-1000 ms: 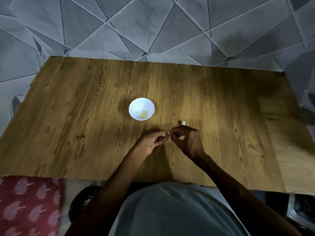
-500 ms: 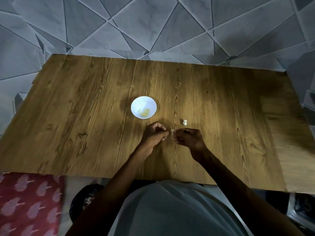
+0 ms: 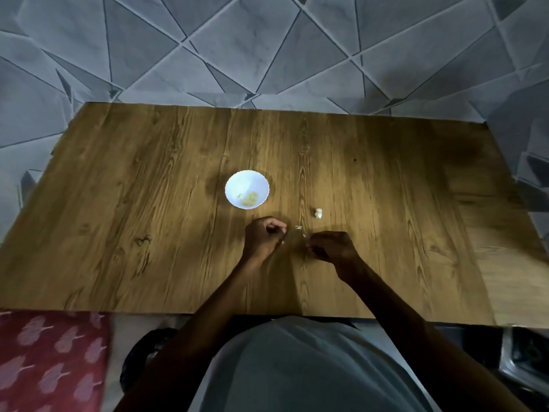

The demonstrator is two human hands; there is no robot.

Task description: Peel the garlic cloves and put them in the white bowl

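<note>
The white bowl [image 3: 234, 185] stands on the wooden table [image 3: 148, 233] and holds a few yellowish peeled cloves [image 3: 249, 199]. Just below it, my left hand [image 3: 263, 237] is curled, with a small pale bit of a garlic clove [image 3: 283, 241] showing at its fingertips; most of the clove is hidden. My right hand [image 3: 331, 246] is curled a short way to the right, apart from the left, and pinches a thin pale sliver of garlic skin [image 3: 305, 235]. A scrap of skin [image 3: 298, 227] lies between the hands. One unpeeled clove [image 3: 318, 212] sits above my right hand.
A grey tiled floor [image 3: 267, 55] surrounds the table. A red patterned cloth [image 3: 50, 364] lies at the lower left by the table's near edge. A dark metal object [image 3: 525, 361] sits at the lower right.
My hands, joined at the fingertips on one clove before, have pulled apart. A scrap of skin now lies on the table between them.
</note>
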